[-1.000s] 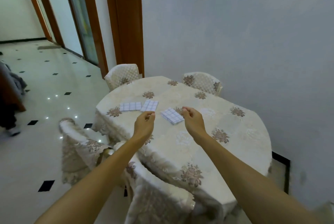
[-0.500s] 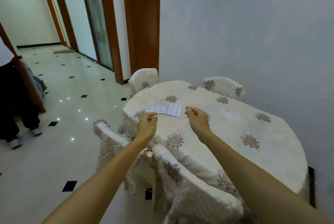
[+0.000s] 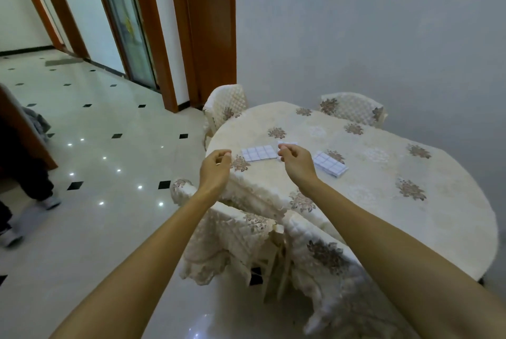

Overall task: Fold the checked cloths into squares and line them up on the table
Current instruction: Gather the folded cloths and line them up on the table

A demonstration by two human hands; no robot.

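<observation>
L hand (image 3: 216,166) is curling its fingers in, thumb tip pressed to index, holding nothing, and hovering just off the table edge at 9 o'clock of the cloths. R hand (image 3: 294,162) is doing the same: fingers curled, thumb on index, nothing seen in the pinch. It's hanging over the table (image 3: 383,215) and covering most of the mid checked cloth (image 3: 287,142), w/ only a strip showing at the hand's 12 o'clock; can't tell if they're touching. Left checked cloth (image 3: 258,153) is lying folded flat btwn the two hands, at R hand's 10 o'clock. Right checked cloth (image 3: 330,164) is lying folded at R hand's 3 o'clock, angled vs the others. All 3 are sitting in a rough row near the table's left edge. Covered chair (image 3: 227,108) is standing at the table's 11 o'clock, another chair (image 3: 353,110) at 1 o'clock. Someone's legs (image 3: 27,182) are showing at frame 9 o'clock on the tiled floor (image 3: 95,147).
</observation>
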